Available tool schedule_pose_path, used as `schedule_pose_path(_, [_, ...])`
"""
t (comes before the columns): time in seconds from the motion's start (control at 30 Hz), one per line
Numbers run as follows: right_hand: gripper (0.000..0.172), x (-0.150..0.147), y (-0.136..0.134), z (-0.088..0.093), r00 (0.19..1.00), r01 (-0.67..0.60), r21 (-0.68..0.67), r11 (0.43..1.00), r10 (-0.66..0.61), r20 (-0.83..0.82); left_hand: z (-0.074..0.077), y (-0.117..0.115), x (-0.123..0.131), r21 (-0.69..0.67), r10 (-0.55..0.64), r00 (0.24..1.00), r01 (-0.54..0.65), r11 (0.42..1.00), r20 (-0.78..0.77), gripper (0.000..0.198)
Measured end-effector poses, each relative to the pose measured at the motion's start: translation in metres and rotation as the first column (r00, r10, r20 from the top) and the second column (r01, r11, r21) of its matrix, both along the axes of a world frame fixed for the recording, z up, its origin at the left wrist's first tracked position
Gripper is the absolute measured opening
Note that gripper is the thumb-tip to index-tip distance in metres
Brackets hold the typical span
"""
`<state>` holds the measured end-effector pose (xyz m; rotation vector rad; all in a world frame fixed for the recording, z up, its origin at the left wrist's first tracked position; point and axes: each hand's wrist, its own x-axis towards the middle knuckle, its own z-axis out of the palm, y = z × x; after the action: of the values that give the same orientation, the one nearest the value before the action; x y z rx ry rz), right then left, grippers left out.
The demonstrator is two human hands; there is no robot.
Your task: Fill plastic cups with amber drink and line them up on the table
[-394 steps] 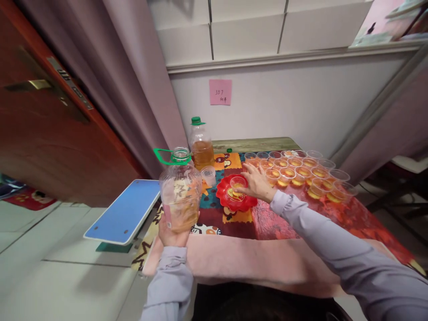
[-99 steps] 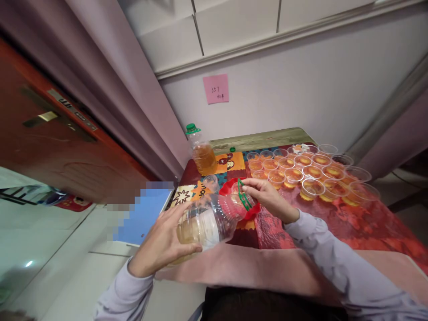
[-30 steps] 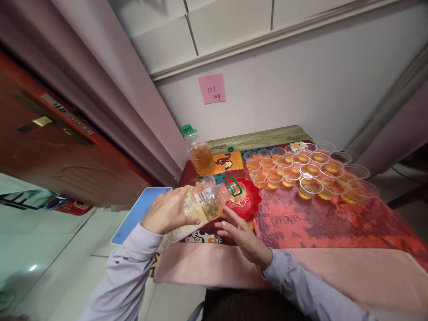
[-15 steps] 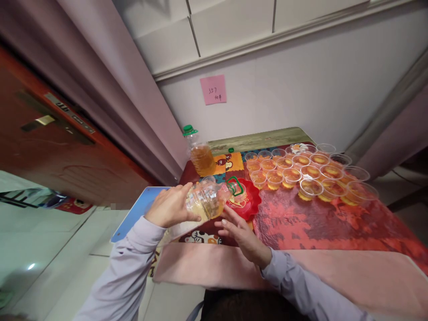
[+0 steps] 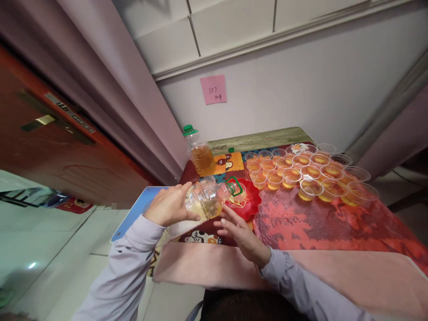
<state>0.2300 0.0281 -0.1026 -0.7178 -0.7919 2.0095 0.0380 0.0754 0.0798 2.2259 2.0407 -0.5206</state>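
My left hand (image 5: 170, 206) is wrapped round a clear plastic jug (image 5: 205, 200) of amber liquid, tipped nearly on its side. The jug's mouth and green handle ring (image 5: 236, 187) point at a small clear cup (image 5: 240, 191) standing on a red flower-shaped plate (image 5: 249, 206). My right hand (image 5: 239, 232) is below the jug with fingers spread, its fingertips touching the jug's underside. Several filled clear cups (image 5: 302, 171) stand in rows behind the plate.
A second bottle (image 5: 199, 151) with a green cap stands at the table's back left, an empty cup (image 5: 209, 179) and a loose green cap (image 5: 230, 150) near it. A blue board (image 5: 140, 206) juts out left of the table. Wall behind, wooden door at left.
Almost nothing has moved in the last second. Earlier the jug was held upright in my left hand; my right hand has left the handle ring and gone under the jug.
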Motion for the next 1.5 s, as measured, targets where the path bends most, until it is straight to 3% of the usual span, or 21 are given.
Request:
schedule_pose_path(0.43, [0.086, 0.0002, 0.0009, 0.0073, 1.000, -0.013, -0.003, 1.000, 0.013, 0.006, 0.0010, 0.0001, -0.0018, 0.000, -0.010, 1.000, 0.010, 1.000, 0.008, 0.104])
schedule_pose_path(0.9, [0.086, 0.0005, 0.0007, 0.0080, 1.000, -0.016, -0.016, 1.000, 0.016, 0.001, 0.0005, 0.0004, -0.0038, -0.006, 0.003, 1.000, -0.003, 1.000, 0.028, 0.098])
schedule_pose_path(1.27, [0.090, -0.0017, 0.0017, 0.0039, 1.000, -0.001, -0.025, 1.000, 0.001, -0.009, 0.0020, 0.0014, -0.0009, -0.015, 0.015, 1.000, -0.015, 1.000, -0.003, 0.106])
schedule_pose_path(1.5, [0.082, -0.0007, 0.0021, 0.0055, 1.000, -0.004, -0.017, 1.000, 0.004, -0.005, 0.0024, 0.0005, 0.0002, -0.019, 0.025, 1.000, -0.026, 1.000, -0.005, 0.108])
